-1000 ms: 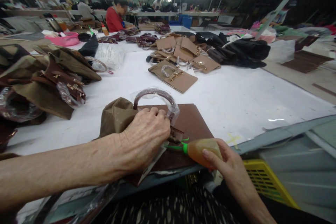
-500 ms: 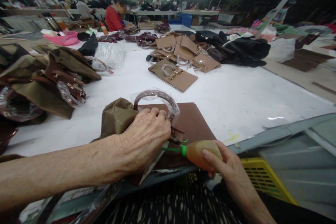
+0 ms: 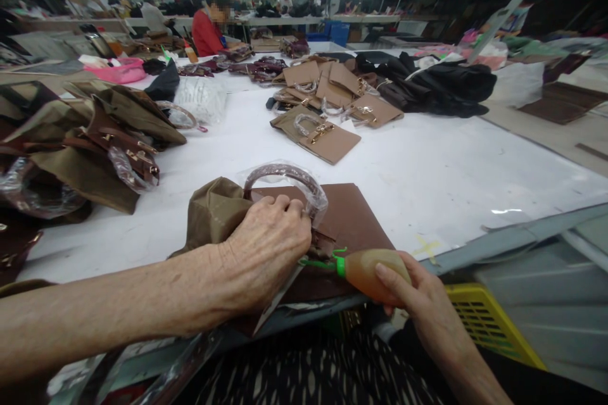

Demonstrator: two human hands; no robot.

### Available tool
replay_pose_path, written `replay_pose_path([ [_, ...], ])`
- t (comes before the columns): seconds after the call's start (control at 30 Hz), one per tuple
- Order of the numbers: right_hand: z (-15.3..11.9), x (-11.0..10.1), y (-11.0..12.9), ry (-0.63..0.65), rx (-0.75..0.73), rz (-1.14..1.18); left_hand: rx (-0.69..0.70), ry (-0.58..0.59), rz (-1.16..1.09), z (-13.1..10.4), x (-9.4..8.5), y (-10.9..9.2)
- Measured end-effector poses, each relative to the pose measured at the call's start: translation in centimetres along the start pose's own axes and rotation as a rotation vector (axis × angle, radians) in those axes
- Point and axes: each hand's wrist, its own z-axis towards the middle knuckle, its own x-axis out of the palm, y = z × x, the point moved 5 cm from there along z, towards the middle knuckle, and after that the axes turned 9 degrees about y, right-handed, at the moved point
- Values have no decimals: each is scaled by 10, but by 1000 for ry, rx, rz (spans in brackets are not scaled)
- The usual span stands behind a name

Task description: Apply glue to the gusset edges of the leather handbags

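Note:
A brown handbag panel lies at the front edge of the white table, with olive lining fabric bunched at its left. Its curved handle is wrapped in clear plastic. Closed over the bag beside the handle's base is my left hand; its fingertips are hidden. My right hand grips a squeeze bottle of amber liquid, tilted sideways. The bottle's green nozzle points left to the bag's edge just below my left hand; whether the tip touches cannot be made out.
Olive and brown bags are heaped at left. Tan bag pieces with gold hardware and a pile of black material lie farther back. A yellow crate stands below the table's right edge. A person in red sits across.
My right hand has shifted the bottle slightly right and up, drawing its nozzle along the bag's edge. My left hand stays in nearly the same place on the bag.

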Motion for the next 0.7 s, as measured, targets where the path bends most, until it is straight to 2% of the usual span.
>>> replay_pose_path([
  [0.23,0,6,1,33,0,26,-23,38,-11,-1,-5,-1],
  [0.47,-8,10,0,132,0,84,-2,6,9,-2,-3,-2],
  [0.7,-17,19,4,135,9,199,18,-33,29,-2,-4,-3],
])
